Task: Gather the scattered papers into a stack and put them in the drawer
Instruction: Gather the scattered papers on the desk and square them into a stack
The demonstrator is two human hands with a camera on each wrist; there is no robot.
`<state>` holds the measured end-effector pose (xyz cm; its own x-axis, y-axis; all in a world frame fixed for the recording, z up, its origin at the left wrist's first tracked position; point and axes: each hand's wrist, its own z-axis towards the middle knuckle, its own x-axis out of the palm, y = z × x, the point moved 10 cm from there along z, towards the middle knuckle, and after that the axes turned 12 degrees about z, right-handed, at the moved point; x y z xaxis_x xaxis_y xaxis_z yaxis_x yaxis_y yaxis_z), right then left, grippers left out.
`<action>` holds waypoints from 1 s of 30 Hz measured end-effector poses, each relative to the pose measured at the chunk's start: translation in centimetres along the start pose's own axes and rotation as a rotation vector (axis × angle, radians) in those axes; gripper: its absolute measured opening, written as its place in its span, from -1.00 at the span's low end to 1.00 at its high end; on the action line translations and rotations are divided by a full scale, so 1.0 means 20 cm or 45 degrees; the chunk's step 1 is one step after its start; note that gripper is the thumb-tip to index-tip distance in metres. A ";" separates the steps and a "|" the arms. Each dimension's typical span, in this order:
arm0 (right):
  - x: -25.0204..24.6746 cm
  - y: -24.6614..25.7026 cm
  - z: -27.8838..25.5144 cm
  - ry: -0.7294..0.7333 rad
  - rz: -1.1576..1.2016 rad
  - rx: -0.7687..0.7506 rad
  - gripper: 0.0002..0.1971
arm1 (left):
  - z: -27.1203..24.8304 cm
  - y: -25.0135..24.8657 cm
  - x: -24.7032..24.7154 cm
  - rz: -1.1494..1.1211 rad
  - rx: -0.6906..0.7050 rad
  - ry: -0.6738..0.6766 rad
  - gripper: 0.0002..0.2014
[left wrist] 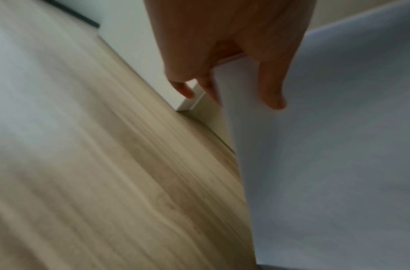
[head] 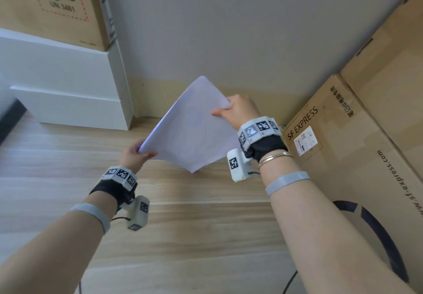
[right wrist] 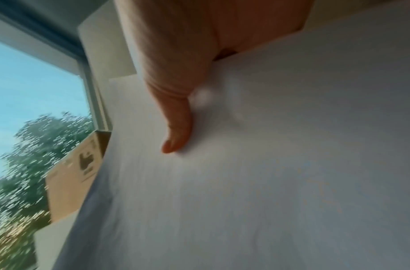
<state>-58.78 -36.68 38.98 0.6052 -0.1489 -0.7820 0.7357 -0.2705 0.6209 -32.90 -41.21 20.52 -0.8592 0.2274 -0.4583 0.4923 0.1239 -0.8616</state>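
Note:
A stack of white papers (head: pixel 191 124) hangs tilted in the air above the wooden floor, held by both hands. My left hand (head: pixel 137 153) pinches its lower left corner, thumb on top. My right hand (head: pixel 233 110) grips the right edge, thumb lying across the top sheet. In the left wrist view the papers (left wrist: pixel 326 146) fill the right side, with my thumb (left wrist: pixel 272 91) on them. In the right wrist view the papers (right wrist: pixel 257 182) fill most of the picture under my thumb (right wrist: pixel 178 127). A white cabinet with a drawer front (head: pixel 68 106) stands at the left against the wall.
Wooden floor (head: pixel 183 225) lies below the hands. Large cardboard boxes (head: pixel 343 156) stand at the right. Another cardboard box (head: pixel 57 7) sits on top of the white cabinet. A grey wall (head: pixel 229 30) is behind. A dark cable (head: pixel 289 282) runs along the floor by the boxes.

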 end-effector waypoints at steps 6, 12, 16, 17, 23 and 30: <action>0.00 -0.34 -0.07 -0.142 0.676 0.278 -0.82 | -0.02 0.17 0.01 -0.459 -0.163 0.128 -0.73; 0.16 -0.52 -0.18 -0.183 1.011 0.346 -0.80 | -0.08 0.04 0.15 -0.658 -0.148 0.289 -0.49; 0.28 -0.65 -0.25 -0.257 1.113 0.447 -0.85 | -0.10 0.03 0.11 -0.392 -0.096 -0.026 -0.48; 0.31 -0.68 -0.28 -0.297 1.137 0.463 -0.83 | -0.11 0.02 0.12 -0.400 -0.064 -0.048 -0.55; 0.52 -0.87 -0.42 -0.362 1.213 0.631 -0.81 | -0.16 0.14 0.16 -0.351 -0.077 -0.103 -0.71; 0.70 -0.98 -0.52 -0.344 1.171 0.704 -0.70 | -0.20 0.24 0.21 -0.496 -0.126 -0.049 -0.74</action>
<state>-61.66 -23.56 16.41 0.7156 -0.6957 -0.0623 -0.2390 -0.3278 0.9140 -33.63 -35.88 15.35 -0.9878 0.1091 -0.1108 0.1380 0.2866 -0.9481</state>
